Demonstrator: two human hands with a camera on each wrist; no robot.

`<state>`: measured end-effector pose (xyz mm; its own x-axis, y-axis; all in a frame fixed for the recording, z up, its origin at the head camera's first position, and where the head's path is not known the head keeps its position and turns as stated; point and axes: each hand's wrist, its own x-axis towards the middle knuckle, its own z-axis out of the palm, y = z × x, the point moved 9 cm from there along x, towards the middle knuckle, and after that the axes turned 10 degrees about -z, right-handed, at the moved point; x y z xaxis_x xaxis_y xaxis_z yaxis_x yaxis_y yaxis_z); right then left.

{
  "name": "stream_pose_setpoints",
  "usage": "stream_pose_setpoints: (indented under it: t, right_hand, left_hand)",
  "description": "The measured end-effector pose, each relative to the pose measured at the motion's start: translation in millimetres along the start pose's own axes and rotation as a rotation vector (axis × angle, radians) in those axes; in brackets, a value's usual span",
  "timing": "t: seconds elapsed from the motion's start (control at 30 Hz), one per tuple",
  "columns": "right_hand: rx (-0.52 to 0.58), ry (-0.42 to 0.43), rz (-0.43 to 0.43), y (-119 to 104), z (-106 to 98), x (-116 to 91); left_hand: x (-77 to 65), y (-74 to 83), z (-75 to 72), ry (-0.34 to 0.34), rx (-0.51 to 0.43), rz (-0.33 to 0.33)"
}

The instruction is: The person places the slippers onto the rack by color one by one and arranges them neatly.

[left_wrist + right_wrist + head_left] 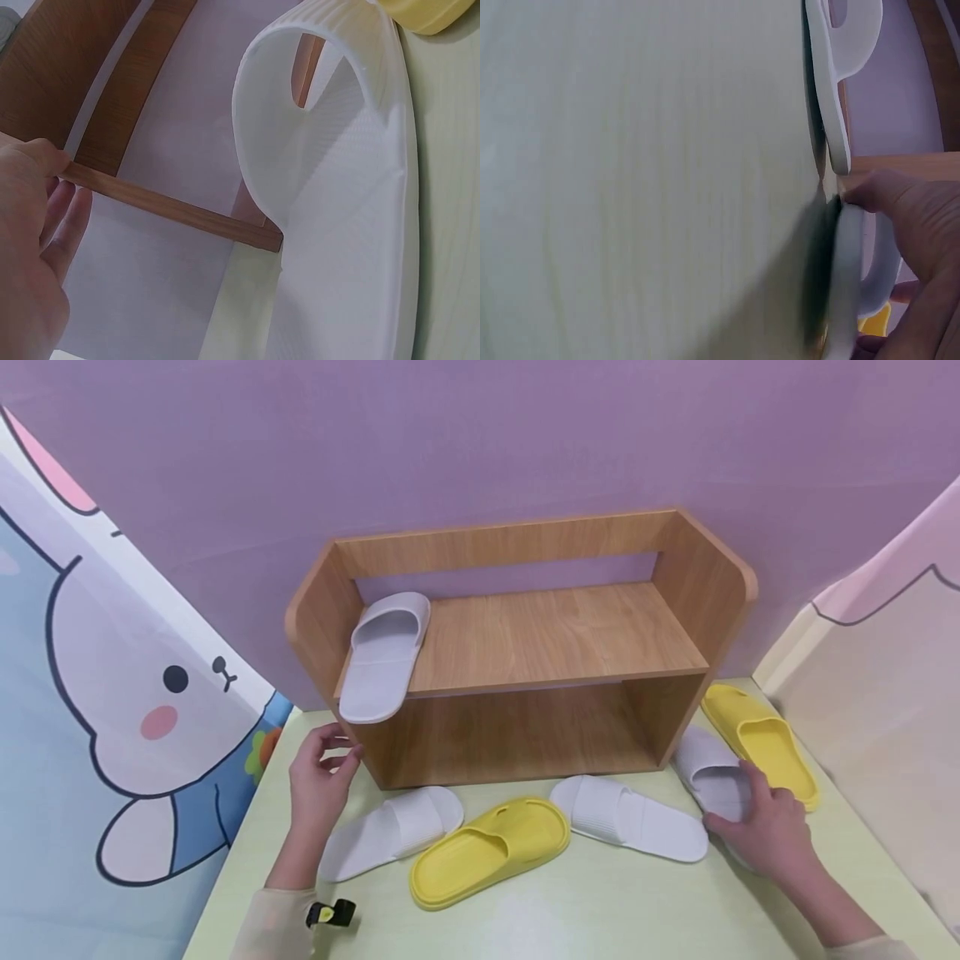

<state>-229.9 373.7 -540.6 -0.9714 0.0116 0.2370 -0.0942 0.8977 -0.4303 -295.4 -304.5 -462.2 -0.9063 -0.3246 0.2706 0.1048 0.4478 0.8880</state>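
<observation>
At the right, my right hand [772,835] grips a grey slipper [712,760] by the sides of its open heel end, thumb on the near edge. In the right wrist view, that slipper's sole edge [845,277] stands tilted with a shadow beneath. My left hand [322,777] is at the left side panel of a wooden two-tier shoe rack [517,727]; the left wrist view shows the thumb [46,156] on the panel's edge and curled fingers on its outer side. Another grey slipper [382,660] sits at the left end of the upper shelf, toe toward the back.
On the pale table before the rack lie a white slipper [397,835], a yellow slipper [491,852] and another white slipper [630,818]. A second yellow slipper [761,743] lies right of the rack. A purple backdrop [480,443] hangs behind, with a cartoon rabbit cloth [150,693] at left.
</observation>
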Motion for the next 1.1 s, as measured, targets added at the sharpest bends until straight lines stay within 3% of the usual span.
stream_pose_setpoints:
  t: [0.33, 0.73, 1.1]
  right_hand:
    - [0.068, 0.075, 0.047, -5.1, -19.3, 7.6]
    - [0.232, 0.280, 0.036, -10.2, -54.4, 15.0]
    - [0.244, 0.333, 0.075, -22.3, -94.9, 34.3]
  left_hand:
    - [-0.1, 0.6, -1.6, 0.001, 0.005, 0.003]
    - [-1.1, 3.0, -1.3, -0.005, -0.003, 0.003]
    - [-1.1, 4.1, -1.0, -0.003, -0.009, 0.020]
